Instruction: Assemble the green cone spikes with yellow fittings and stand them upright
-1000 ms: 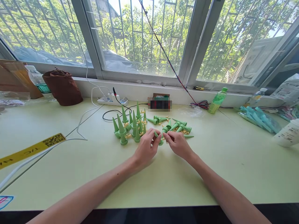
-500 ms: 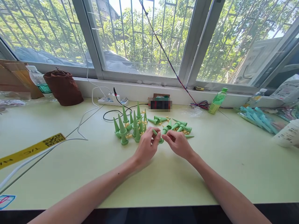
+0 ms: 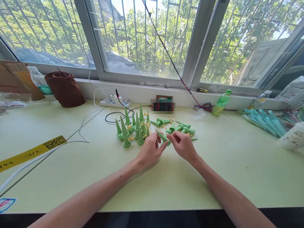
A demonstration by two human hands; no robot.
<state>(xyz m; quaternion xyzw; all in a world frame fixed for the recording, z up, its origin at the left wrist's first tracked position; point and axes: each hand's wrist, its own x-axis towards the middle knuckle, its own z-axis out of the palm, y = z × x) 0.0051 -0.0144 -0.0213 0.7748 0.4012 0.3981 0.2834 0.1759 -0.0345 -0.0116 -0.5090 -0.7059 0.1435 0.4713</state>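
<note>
Both hands meet over the middle of a pale green table (image 3: 71, 171). My left hand (image 3: 150, 150) pinches a green cone-shaped spike (image 3: 162, 136), tip pointing up and to the left. My right hand (image 3: 182, 144) has its fingers pinched at the wide base end of the same spike. Left of the hands, several green spikes (image 3: 133, 129) with small yellow fittings stand upright in a cluster. Behind the hands, several more green spikes (image 3: 177, 126) lie on their sides in a loose pile.
A brown pouch (image 3: 64, 88), a water bottle (image 3: 38, 81) and a cardboard box (image 3: 16, 79) sit at the back left. A power strip (image 3: 114, 102) with cables lies by the window sill. A green bottle (image 3: 220, 103) and bagged teal spikes (image 3: 266, 122) are at the right. Yellow tape (image 3: 30, 152) crosses the left.
The spike held between both hands has been raised and turned, so its tip now points up-left. The right hand's fingers have shifted to its base end.
</note>
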